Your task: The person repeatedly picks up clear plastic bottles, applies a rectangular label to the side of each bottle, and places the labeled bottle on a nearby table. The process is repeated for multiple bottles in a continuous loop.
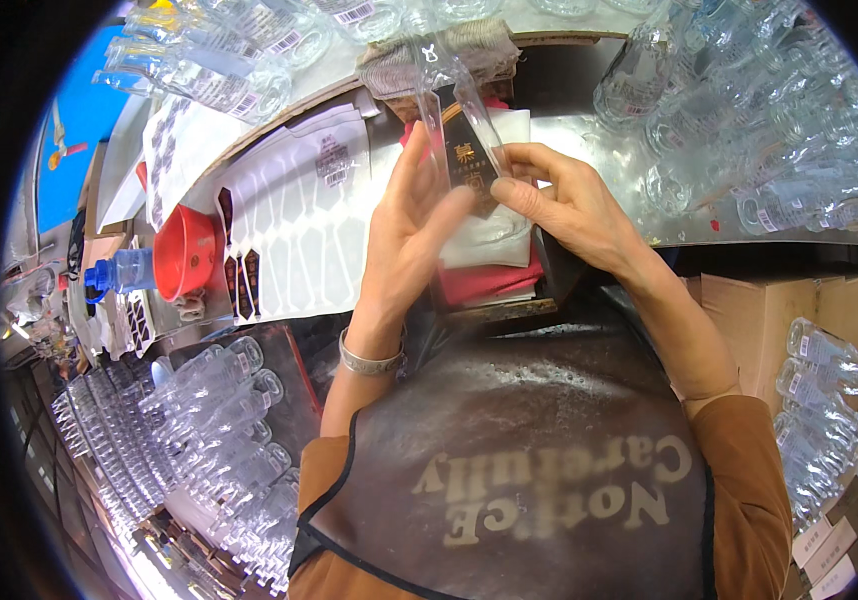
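Note:
A clear glass bottle point(436, 66) lies between my hands, its neck pointing away from me and its base toward me. On its upper face is a dark, pointed label point(465, 145) with gold markings. My right hand point(569, 200) grips the bottle's right side, thumb pressed on the label's edge. Along the left side my left hand point(414, 215) cups the glass, its blurred thumb over the label. Beneath the bottle are a white cloth point(511, 125) and red cloth point(489, 285). The neck rests over a folded grey cloth pad point(384, 72).
Left of my hands lies a label sheet point(304, 225) with several dark labels left on it, beside a red bowl point(187, 252). Clear bottles point(709, 130) crowd the right, with more bottles point(219, 410) at lower left. Cardboard boxes point(779, 310) stand at right.

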The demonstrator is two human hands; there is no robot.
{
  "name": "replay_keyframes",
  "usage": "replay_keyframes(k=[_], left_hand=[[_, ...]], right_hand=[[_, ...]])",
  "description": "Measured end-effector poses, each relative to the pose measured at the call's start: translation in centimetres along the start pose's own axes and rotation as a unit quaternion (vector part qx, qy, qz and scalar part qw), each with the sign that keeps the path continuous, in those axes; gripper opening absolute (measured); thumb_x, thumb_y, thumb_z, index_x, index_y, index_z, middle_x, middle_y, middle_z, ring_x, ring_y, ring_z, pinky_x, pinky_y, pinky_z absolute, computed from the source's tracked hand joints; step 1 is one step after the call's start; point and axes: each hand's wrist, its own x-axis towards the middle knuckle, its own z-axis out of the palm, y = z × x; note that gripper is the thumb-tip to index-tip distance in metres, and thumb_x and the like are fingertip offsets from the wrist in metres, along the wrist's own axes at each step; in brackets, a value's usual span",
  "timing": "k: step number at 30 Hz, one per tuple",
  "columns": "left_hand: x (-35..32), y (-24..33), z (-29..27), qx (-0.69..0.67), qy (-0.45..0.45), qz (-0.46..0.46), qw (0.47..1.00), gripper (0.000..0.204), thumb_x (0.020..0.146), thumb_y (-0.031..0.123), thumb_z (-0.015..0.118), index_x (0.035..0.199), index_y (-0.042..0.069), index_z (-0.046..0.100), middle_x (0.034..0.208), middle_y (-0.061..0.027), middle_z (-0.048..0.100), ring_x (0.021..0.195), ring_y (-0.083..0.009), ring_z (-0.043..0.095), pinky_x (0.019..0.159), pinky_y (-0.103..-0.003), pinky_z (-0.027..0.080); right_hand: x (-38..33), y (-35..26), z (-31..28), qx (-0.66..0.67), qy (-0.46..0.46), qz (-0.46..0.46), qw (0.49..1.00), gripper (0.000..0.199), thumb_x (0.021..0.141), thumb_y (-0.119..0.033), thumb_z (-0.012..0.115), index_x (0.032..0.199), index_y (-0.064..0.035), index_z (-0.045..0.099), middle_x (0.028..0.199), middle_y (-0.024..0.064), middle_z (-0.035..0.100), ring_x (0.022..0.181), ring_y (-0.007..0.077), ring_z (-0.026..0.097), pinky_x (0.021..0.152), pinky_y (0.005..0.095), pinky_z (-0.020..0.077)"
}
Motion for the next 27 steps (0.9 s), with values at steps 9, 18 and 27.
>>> replay_keyframes(k=[9,18,27], left_hand=[[0.1,-0.2,-0.1,0.0,0.006,-0.001,1.0,0.076,0.095,-0.003,0.061,0.157,-0.004,0.017,0.155,-0.022,0.038,0.14,-0.0264,0.043,0.114,-0.038,0.037],[2.7,1.5,-0.2,0.386,0.033,0.183,0.903,0.057,0.092,0.007,0.062,0.148,0.01,0.049,0.162,-0.0246,0.022,0.143,-0.0369,0.038,0.115,-0.041,0.033],[4.4,1.3,0.0,0.464,0.026,0.198,0.863,0.062,0.086,0.01,0.062,0.146,0.007,0.048,0.159,-0.0334,0.021,0.143,-0.0471,0.031,0.116,-0.049,0.03]], right_hand=[[0.2,0.0,0.2,-0.005,0.01,0.01,1.0,0.062,0.092,-0.041,0.066,0.127,0.0096,0.059,0.121,0.0271,0.066,0.115,0.0327,0.065,0.099,0.0377,0.0486],[0.2,-1.7,0.2,-0.052,0.007,0.027,0.998,0.056,0.095,-0.036,0.069,0.127,0.0079,0.057,0.109,0.0154,0.067,0.092,0.0153,0.067,0.077,0.0292,0.0545],[0.4,-1.5,0.7,-0.076,0.037,0.01,0.996,0.066,0.09,-0.049,0.068,0.118,0.0098,0.061,0.108,0.0287,0.069,0.103,0.0377,0.069,0.088,0.0417,0.0531]])
